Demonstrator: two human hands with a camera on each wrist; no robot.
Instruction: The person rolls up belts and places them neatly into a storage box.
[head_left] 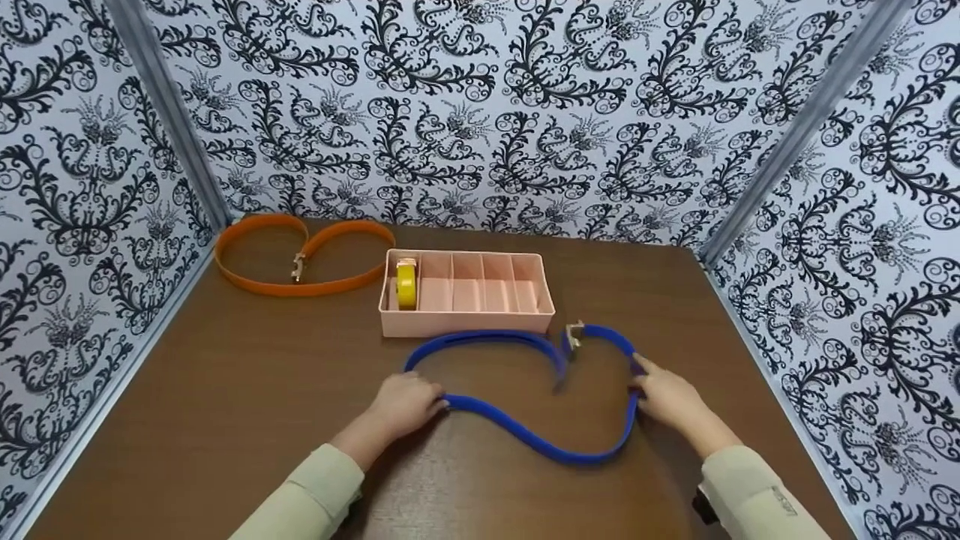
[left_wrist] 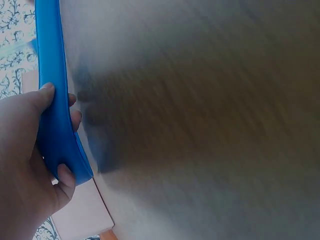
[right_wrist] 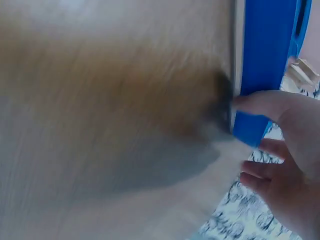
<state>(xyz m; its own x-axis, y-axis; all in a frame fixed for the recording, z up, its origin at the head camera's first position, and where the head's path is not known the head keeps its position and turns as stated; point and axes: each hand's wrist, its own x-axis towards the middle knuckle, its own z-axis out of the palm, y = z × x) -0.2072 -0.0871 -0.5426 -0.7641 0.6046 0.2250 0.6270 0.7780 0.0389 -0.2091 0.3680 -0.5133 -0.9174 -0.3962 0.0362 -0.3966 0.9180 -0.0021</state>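
Note:
A blue belt (head_left: 525,437) stands on its edge on the table in a wide open loop. Its metal buckle (head_left: 573,337) lies near the pink box, and the belt's free end curves round close to it. On the left bend my left hand (head_left: 405,403) grips the strap; in the left wrist view the thumb lies on the blue belt (left_wrist: 52,75) and the fingers come round behind it. My right hand (head_left: 671,397) pinches the strap's right side. In the right wrist view its thumb presses the near face of the blue belt (right_wrist: 265,50).
Behind the blue belt stands a pink box (head_left: 465,324) with several compartments. A coiled yellow belt (head_left: 406,286) sits in its leftmost part. At the back left an orange belt (head_left: 322,289) lies looped on the table (head_left: 225,390). Patterned walls enclose the back and sides.

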